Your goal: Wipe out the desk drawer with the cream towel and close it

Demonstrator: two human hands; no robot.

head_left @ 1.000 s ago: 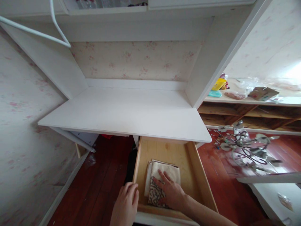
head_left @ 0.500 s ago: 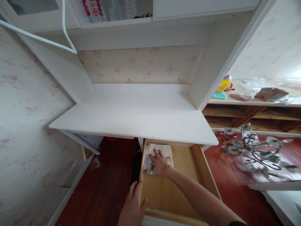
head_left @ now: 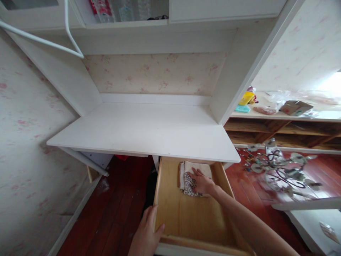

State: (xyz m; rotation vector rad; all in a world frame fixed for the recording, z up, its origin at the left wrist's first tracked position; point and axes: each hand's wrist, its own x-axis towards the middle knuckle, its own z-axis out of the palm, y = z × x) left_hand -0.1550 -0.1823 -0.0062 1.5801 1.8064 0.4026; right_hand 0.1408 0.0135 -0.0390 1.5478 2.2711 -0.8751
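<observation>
Flat on a folded cloth (head_left: 204, 166), cream with a brown patterned corner, lies my right hand (head_left: 201, 182), its fingers stretched out. The cloth rests on the wooden bottom of a pulled-out drawer (head_left: 173, 209), towards its back right. At the drawer's front left corner, my left hand (head_left: 146, 229) grips the side wall, fingers over the outside and thumb inside. Above the back of the drawer is the front edge of a white desk (head_left: 149, 131).
Overhead, a white bent rod (head_left: 53, 46) juts in at the left. An upper shelf (head_left: 128, 25) holds plastic-wrapped items. To the right, a metal chandelier (head_left: 285, 170) lies on the red floor, before a low wooden shelf unit (head_left: 266, 121) with bags and a box on top.
My right hand has slid the cloth rightward across the drawer bottom, from the left wall towards the right. The left hand keeps its grip on the corner. The view has shifted slightly.
</observation>
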